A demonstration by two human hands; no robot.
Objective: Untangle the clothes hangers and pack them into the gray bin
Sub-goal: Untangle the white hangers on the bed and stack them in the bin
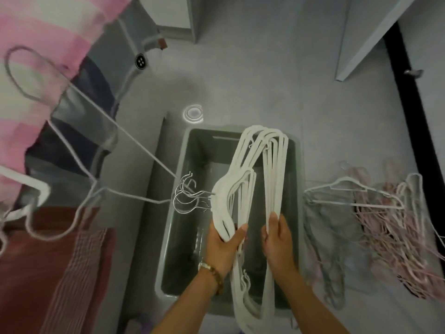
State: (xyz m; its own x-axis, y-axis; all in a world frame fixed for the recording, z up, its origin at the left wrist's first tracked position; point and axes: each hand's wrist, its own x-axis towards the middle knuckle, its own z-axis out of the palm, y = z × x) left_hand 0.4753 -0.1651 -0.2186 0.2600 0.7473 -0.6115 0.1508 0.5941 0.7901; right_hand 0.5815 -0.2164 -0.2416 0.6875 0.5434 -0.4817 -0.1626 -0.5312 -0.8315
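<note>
A stack of several white hangers [255, 169] hangs lengthwise over the gray bin [179, 213], their metal hooks [190, 196] pointing left past the bin's left rim. My left hand [225, 244] grips the stack's shoulder side near the necks. My right hand [277, 239] grips the bottom bars of the same stack. A tangled pile of pink, gray and white hangers [375, 227] lies on the floor to the right of the bin.
Clothes on white wire hangers [79, 145] hang close at the left, with pink striped, dark and red fabric. A round floor drain [193, 113] lies beyond the bin. A black strip [414, 131] runs along the right, white panels at the back.
</note>
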